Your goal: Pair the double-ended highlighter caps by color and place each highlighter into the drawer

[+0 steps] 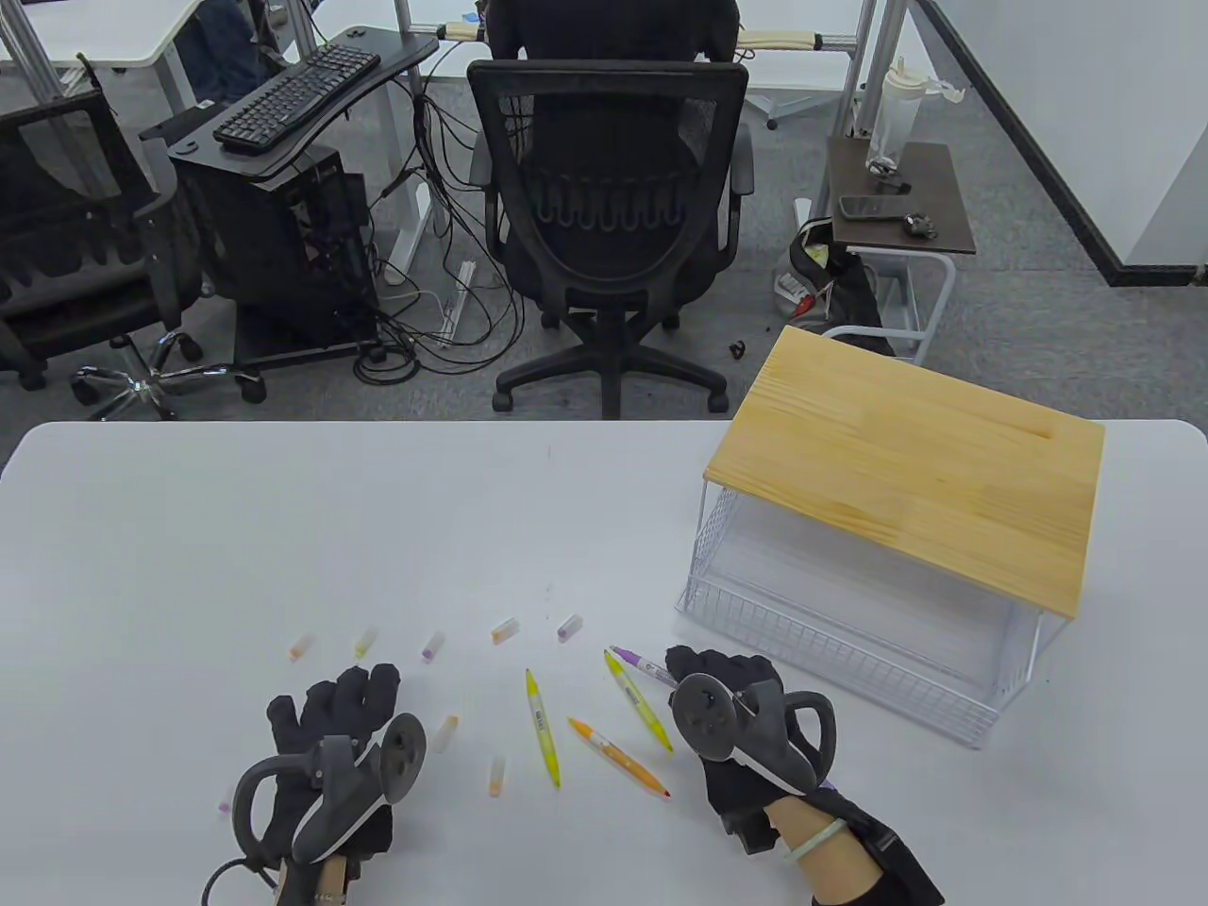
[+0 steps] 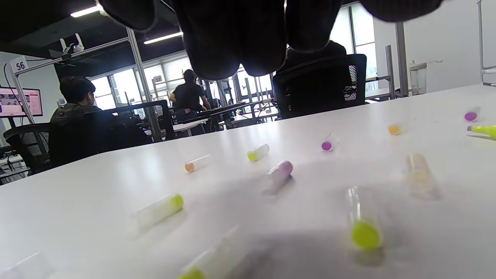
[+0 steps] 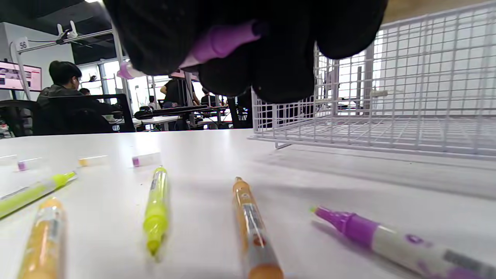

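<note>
Right hand [image 1: 722, 703] grips a purple highlighter [image 1: 645, 664] just beside the wire drawer [image 1: 830, 651]; left hand [image 1: 335, 717] hovers, fingers relaxed and empty, over scattered caps [image 1: 497, 774]. Highlighters look light, stiff, slick; judged best pinched mid-barrel.

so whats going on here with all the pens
A person in sensor gloves is sorting uncapped highlighters. The right hand holds a purple highlighter; the left hand hovers over loose caps, holding nothing. Yellow and orange highlighters lie between them. The wire drawer has no highlighters visible in it.
</note>
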Motion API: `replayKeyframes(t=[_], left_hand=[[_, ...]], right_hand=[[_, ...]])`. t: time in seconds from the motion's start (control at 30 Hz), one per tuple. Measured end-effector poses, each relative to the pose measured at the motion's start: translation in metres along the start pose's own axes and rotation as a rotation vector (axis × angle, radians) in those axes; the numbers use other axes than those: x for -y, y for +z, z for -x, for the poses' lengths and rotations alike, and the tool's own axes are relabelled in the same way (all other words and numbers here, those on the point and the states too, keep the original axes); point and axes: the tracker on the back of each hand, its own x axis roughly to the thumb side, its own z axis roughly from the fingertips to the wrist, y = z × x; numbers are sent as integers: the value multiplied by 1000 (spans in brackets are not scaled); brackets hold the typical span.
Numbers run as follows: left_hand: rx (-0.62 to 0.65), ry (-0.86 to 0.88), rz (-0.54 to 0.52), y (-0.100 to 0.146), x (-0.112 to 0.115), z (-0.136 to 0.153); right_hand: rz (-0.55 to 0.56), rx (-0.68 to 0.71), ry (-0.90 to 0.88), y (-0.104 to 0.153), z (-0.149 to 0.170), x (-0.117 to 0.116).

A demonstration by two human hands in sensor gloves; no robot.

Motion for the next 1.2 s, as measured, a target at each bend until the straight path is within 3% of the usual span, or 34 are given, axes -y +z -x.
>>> replayKeyframes(t=[0.2,0.37,0.57,0.9,1.0,1.2], left_hand=[[-4,28,61,-7,5,-3],[-101,54,98,-30,-1,-3],[-214,-153,292,-74,12,-3],[-228,-302,466,-102,42,-17],[-230,-337,485,-106,51,-21],[-230,-427,417,-105,54,-27]], right_hand=[[25,41,5,7,-2,7],[55,67,-11,13,-3,18],[61,102,-58,17,1,28],[36,107,-89,15,6,29],[38,108,-83,15,5,29],[30,110,-85,14,5,26]])
